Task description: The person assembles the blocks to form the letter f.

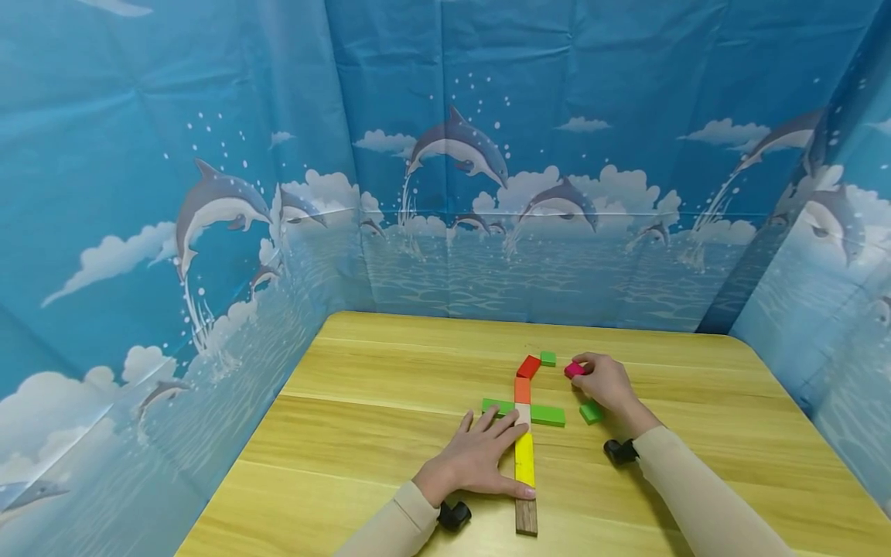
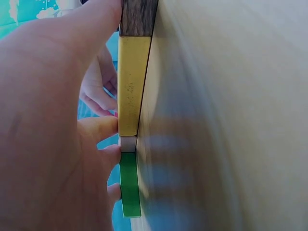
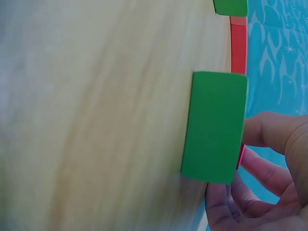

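Note:
Fingers spread, my left hand rests along a row of wooden blocks. Its thumb lies at the joint of the yellow block and the brown block, and its fingertips touch the pale block and left green block. Another green block extends right, forming a cross. Beyond the pale block come an orange block and a slanted red block. Over to the right, my right hand pinches a pink block between thumb and fingers, close over the table.
A small green block sits beside the red one's far end. Nearer my right wrist lies a loose green block, large in the right wrist view. Dolphin-print curtains hang behind and beside the wooden table.

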`<action>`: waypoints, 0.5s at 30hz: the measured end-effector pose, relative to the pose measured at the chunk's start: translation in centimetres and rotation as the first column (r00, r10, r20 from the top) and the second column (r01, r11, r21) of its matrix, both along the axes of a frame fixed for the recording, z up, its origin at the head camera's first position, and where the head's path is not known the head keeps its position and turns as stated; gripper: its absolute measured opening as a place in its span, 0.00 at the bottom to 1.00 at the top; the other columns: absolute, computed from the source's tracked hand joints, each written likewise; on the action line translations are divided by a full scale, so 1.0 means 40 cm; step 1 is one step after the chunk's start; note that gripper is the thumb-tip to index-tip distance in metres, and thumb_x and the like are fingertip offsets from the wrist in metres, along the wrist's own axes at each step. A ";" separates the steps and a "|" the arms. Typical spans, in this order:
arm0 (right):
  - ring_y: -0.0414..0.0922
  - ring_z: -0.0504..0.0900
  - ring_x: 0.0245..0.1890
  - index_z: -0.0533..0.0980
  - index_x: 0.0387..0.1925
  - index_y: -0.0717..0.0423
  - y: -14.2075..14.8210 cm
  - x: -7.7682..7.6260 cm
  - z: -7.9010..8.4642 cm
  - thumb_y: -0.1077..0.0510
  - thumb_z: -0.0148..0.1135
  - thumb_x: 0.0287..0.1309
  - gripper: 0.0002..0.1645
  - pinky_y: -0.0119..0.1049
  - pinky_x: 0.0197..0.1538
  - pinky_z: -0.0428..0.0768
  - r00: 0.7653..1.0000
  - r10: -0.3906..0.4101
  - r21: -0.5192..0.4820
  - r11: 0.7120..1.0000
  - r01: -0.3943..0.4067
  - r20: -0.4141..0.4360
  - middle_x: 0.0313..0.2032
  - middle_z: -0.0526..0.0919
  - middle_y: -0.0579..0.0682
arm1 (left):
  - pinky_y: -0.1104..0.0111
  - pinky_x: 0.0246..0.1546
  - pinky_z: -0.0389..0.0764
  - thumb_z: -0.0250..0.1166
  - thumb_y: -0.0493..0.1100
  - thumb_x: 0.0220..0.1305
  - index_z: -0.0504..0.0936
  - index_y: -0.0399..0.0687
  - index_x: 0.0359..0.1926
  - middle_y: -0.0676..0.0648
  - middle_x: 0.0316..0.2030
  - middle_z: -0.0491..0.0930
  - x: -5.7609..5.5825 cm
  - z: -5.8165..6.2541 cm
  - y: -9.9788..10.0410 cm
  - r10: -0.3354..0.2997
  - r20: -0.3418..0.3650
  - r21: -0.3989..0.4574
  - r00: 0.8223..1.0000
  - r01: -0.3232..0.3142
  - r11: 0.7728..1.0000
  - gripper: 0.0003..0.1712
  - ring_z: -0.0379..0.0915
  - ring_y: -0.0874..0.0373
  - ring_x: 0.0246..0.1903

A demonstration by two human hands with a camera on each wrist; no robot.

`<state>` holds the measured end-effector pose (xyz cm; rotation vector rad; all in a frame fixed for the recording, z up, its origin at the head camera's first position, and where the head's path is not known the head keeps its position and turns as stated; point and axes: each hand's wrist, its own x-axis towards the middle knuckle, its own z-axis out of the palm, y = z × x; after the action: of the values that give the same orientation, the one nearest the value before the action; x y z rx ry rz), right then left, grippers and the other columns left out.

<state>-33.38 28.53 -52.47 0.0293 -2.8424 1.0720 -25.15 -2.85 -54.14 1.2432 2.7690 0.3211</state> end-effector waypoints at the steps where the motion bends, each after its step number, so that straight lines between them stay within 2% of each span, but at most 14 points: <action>1: 0.55 0.81 0.41 0.75 0.62 0.64 0.000 -0.002 0.000 0.60 0.67 0.63 0.27 0.43 0.38 0.82 1.000 -0.002 -0.001 1.000 0.002 0.000 0.46 0.83 0.63 | 0.40 0.72 0.43 0.49 0.87 0.53 0.47 0.73 0.80 0.59 0.80 0.41 0.001 0.002 0.000 0.001 0.002 0.001 1.000 -0.001 1.000 0.58 0.33 0.52 0.78; 8: 0.55 0.81 0.41 0.75 0.63 0.64 -0.004 -0.016 0.000 0.61 0.68 0.62 0.28 0.43 0.39 0.82 1.000 -0.005 -0.028 1.000 0.006 0.007 0.46 0.82 0.64 | 0.40 0.72 0.44 0.50 0.86 0.54 0.48 0.72 0.80 0.58 0.80 0.41 0.008 0.009 0.000 0.004 0.003 0.010 1.000 -0.004 1.000 0.58 0.34 0.51 0.78; 15: 0.57 0.81 0.43 0.75 0.62 0.64 -0.007 -0.028 0.000 0.61 0.68 0.62 0.28 0.47 0.42 0.81 1.000 0.012 0.003 1.000 -0.012 -0.017 0.46 0.83 0.64 | 0.39 0.71 0.44 0.49 0.87 0.54 0.48 0.72 0.80 0.58 0.80 0.41 0.005 0.006 0.000 0.002 -0.001 0.005 1.000 -0.002 1.000 0.58 0.34 0.51 0.78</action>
<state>-34.51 28.24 -52.46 0.0554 -2.8325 1.0655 -24.94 -2.84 -53.89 1.2416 2.7722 0.3274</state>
